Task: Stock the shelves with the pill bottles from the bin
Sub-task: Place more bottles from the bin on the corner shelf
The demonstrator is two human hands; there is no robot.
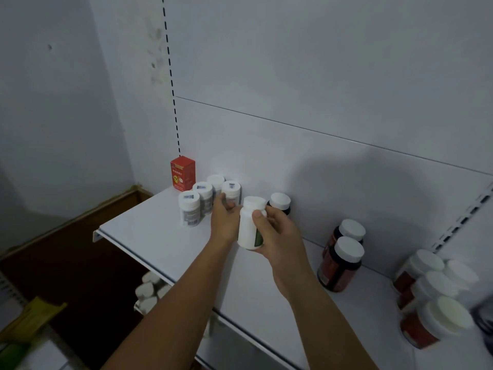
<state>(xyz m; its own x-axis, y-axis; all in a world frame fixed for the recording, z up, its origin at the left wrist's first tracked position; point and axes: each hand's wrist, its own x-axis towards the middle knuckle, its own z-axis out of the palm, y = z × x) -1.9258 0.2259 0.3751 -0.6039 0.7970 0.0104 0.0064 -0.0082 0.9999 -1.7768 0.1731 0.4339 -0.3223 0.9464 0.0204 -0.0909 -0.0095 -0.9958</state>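
Observation:
My right hand (280,236) grips a white pill bottle with a green label (249,225), holding it upright just above the white shelf (149,236). My left hand (224,220) reaches to a cluster of several small white-capped bottles (198,201) at the shelf's back left. Its fingers and thumb curl round the lower part of the rightmost small bottle (231,191). A dark bottle with a white cap (280,202) stands against the back panel, just behind my right hand.
A red carton (183,173) stands in the back left corner. Two dark red bottles (342,260) stand to the right, and several white-lidded jars (432,295) fill the far right. More white bottles (149,292) lie on the lower shelf.

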